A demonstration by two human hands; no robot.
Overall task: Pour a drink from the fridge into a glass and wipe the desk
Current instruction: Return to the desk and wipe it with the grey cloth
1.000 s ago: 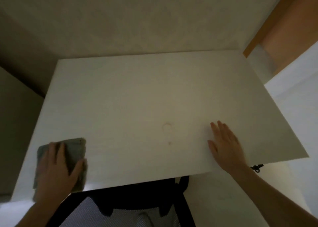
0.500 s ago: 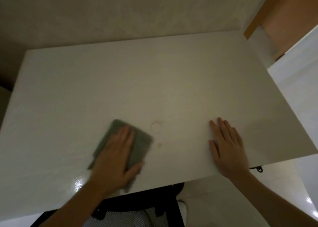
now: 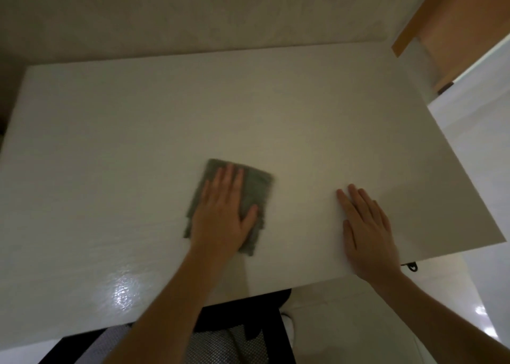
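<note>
My left hand [image 3: 223, 214] lies flat on the cloth [image 3: 248, 189]; my right hand [image 3: 368, 228] lies flat on the desk [image 3: 138, 142]. I should press evenly and wipe slowly.

1. My left hand [image 3: 223, 211] lies flat on the cloth [image 3: 254, 192] near the middle of the desk [image 3: 138, 131].
2. My right hand [image 3: 367, 225] lies flat near the front edge, blocking that side.
3. Between them is a bare strip.
4. The far and left parts are open up to the wall [image 3: 193, 13].
</note>
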